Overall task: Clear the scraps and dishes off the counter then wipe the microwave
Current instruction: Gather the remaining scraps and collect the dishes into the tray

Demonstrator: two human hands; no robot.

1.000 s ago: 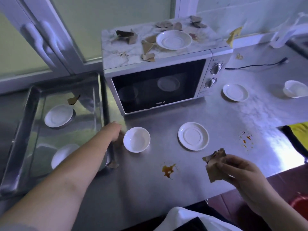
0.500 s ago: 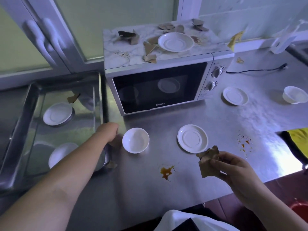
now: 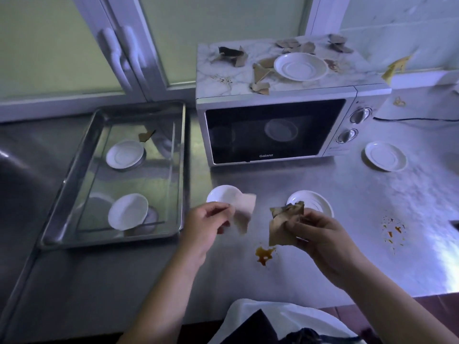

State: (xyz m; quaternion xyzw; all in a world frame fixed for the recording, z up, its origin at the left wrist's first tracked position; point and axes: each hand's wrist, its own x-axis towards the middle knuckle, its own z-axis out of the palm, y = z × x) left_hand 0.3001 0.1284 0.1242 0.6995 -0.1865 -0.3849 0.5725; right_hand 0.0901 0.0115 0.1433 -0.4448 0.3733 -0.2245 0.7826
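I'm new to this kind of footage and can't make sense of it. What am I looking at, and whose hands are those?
There is no machine: a person wears a camera on the head, so every picture looks down at their own hands. The left hand pinches a pale scrap; the right hand grips brown scraps. Below lies a steel counter with a small bowl, a saucer, and a brown spill. Behind stands a microwave, with a plate and more torn scraps on top and a second saucer to its right. Left of it, a metal tray holds two white dishes.
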